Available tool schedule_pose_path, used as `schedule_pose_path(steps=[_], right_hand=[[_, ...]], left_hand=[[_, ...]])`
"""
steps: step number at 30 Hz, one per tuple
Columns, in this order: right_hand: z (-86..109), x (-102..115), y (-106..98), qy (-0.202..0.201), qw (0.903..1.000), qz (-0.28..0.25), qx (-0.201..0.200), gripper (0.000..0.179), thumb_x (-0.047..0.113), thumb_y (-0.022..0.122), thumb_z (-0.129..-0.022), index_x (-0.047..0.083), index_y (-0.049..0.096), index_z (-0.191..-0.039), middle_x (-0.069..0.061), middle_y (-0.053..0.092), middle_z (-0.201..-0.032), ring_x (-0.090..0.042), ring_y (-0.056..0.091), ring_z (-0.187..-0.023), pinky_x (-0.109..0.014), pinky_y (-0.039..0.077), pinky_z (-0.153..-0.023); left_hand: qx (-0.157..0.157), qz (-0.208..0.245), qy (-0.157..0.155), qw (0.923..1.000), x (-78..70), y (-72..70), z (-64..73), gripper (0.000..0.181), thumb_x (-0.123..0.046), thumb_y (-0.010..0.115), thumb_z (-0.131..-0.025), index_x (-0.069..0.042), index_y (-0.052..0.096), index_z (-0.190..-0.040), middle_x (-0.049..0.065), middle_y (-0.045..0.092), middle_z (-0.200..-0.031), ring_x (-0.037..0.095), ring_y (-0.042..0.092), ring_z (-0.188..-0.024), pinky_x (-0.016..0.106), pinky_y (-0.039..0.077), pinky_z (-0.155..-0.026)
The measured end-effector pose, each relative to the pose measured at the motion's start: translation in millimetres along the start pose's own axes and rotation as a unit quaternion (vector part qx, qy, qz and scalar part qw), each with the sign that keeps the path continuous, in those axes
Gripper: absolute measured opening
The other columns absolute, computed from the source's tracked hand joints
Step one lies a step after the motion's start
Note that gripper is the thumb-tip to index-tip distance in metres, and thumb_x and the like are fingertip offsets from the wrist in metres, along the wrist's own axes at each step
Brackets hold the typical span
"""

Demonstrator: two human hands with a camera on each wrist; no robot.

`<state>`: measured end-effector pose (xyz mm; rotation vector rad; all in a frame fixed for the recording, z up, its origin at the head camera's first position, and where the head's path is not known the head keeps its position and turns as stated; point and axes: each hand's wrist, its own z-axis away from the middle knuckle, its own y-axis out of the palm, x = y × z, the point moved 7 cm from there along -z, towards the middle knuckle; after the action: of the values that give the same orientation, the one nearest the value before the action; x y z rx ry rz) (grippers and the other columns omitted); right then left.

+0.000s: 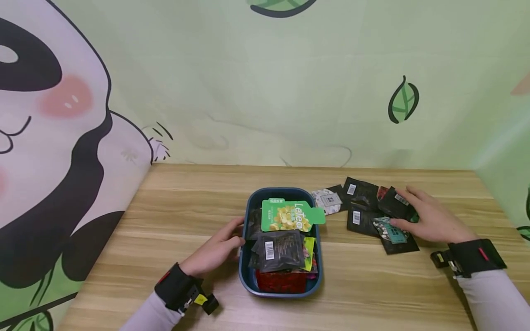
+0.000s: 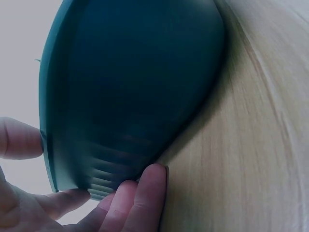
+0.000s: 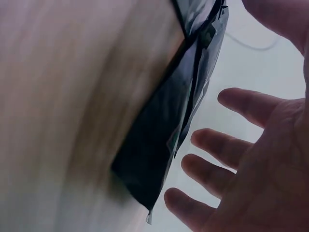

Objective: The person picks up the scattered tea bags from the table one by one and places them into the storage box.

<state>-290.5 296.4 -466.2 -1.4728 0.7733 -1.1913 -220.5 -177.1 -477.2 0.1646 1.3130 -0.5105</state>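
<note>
In the head view a dark blue plastic bin (image 1: 280, 294) stands at the middle of the table, filled with flat packets. My left hand (image 1: 217, 246) holds its left side, thumb (image 2: 21, 140) at the rim and fingers (image 2: 149, 193) against the ribbed outer wall. On top lie a green Lefeo packet (image 1: 285, 216) and a black packet with a barcode (image 1: 279, 250). To the right, my right hand (image 1: 434, 216) hovers at a loose pile, thumb and fingers spread around a black packet (image 1: 395, 204). In the right wrist view the fingers stand apart from a dark packet (image 3: 164, 125).
Left in the pile are a white-patterned packet (image 1: 330, 199) and black packets (image 1: 364, 220). A teal-labelled packet (image 1: 397, 236) lies at its front. The wooden table (image 1: 186, 193) ends at a green printed backdrop (image 1: 269, 92). Both wrists wear black camera straps (image 1: 476, 257).
</note>
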Motion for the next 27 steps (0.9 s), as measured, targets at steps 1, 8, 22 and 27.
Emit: schedule_pose_path(steps=[1, 8, 22, 27], right_hand=[[-0.6, 0, 1, -0.001, 1.0000, 0.000, 0.002, 0.101, 0.068, 0.057, -0.084, 0.002, 0.032, -0.156, -0.037, 0.027, -0.153, -0.058, 0.032, -0.132, -0.071, 0.034, -0.098], [-3.3, 3, 3, -0.019, 0.9998, 0.001, 0.002, 0.096, 0.065, 0.059, -0.085, 0.000, 0.040, -0.152, -0.035, 0.035, -0.149, -0.054, 0.038, -0.130, -0.067, 0.038, -0.097], [-3.6, 8, -4, -0.023, 0.9990, 0.019, -0.032, 0.090, 0.060, 0.064, -0.084, -0.001, 0.046, -0.147, -0.033, 0.050, -0.132, -0.047, 0.051, -0.116, -0.063, 0.045, -0.090], [-2.4, 12, -6, -0.025, 0.9981, 0.028, -0.049, 0.081, 0.050, 0.071, -0.082, 0.000, 0.051, -0.143, -0.029, 0.054, -0.127, -0.043, 0.054, -0.111, -0.060, 0.047, -0.087]], left_hand=[[0.000, 0.000, -0.001, 1.0000, 0.2, 0.2, 0.3, 0.061, -0.018, 0.045, -0.098, -0.019, 0.031, -0.157, 0.015, 0.042, -0.150, 0.033, 0.047, -0.127, 0.047, 0.050, -0.093], [0.000, 0.006, -0.004, 1.0000, 1.8, 0.9, 0.1, 0.061, -0.017, 0.045, -0.098, -0.019, 0.030, -0.158, 0.015, 0.041, -0.150, 0.033, 0.047, -0.127, 0.047, 0.051, -0.092], [0.001, 0.005, 0.000, 1.0000, -2.4, 1.5, 0.2, 0.060, -0.017, 0.045, -0.098, -0.018, 0.031, -0.157, 0.017, 0.041, -0.150, 0.034, 0.048, -0.126, 0.046, 0.052, -0.090], [0.006, -0.002, 0.005, 1.0000, -4.0, 2.4, 1.5, 0.061, -0.018, 0.044, -0.099, -0.016, 0.029, -0.158, 0.018, 0.039, -0.151, 0.034, 0.047, -0.127, 0.046, 0.051, -0.091]])
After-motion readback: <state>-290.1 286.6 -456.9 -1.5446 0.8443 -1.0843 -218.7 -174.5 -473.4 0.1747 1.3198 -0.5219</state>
